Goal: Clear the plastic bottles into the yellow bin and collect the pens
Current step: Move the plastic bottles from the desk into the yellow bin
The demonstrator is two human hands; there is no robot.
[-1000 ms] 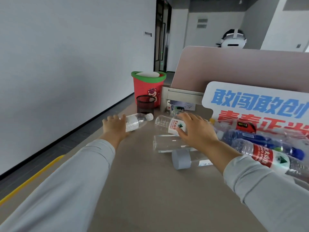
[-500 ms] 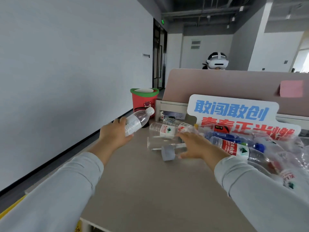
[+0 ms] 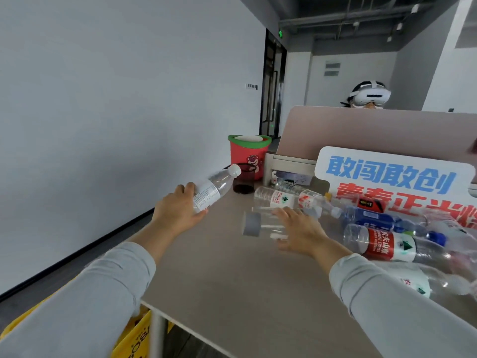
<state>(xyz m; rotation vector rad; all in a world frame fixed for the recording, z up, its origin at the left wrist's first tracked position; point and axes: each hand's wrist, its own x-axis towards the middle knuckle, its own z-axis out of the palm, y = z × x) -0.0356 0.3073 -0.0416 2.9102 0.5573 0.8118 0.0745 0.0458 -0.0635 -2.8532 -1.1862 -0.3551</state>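
My left hand point(image 3: 175, 211) grips a clear bottle with a white cap point(image 3: 215, 188), lifted and tilted over the table's left edge. My right hand point(image 3: 302, 232) is spread over a clear bottle with a grey cap point(image 3: 254, 226) that lies on the table point(image 3: 232, 280); the fingers look straight, above it, with the thumb below. Several more plastic bottles point(image 3: 382, 245) lie in a heap to the right. The yellow bin point(image 3: 134, 339) stands on the floor under the table's left corner, partly hidden by my left sleeve. No pens show clearly.
A black mesh pen cup point(image 3: 244, 183) and a red bucket with a green rim point(image 3: 249, 156) stand at the far left of the table. A white sign with lettering point(image 3: 392, 177) leans on a pink partition point(image 3: 387, 130). A person in a headset point(image 3: 369, 95) sits behind it.
My left hand raised its bottle off the table and tilted the cap upward. My right hand shifted from the labelled bottle onto the grey-capped one. The camera tilted up.
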